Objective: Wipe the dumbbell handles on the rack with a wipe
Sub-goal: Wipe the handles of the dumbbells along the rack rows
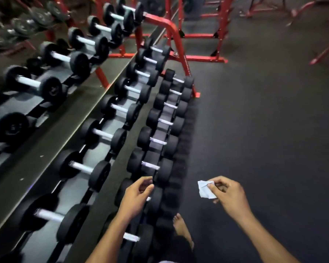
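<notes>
right hand (229,194) pinches a small white wipe (205,189), thin and limp, beside the rack's (176,35) front edge; left hand (136,196) hangs loosely curled, empty, over a dumbbell handle (150,165).

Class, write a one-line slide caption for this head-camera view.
Right hand pinches a white wipe beside the dumbbell rack; left hand hovers empty.
</notes>
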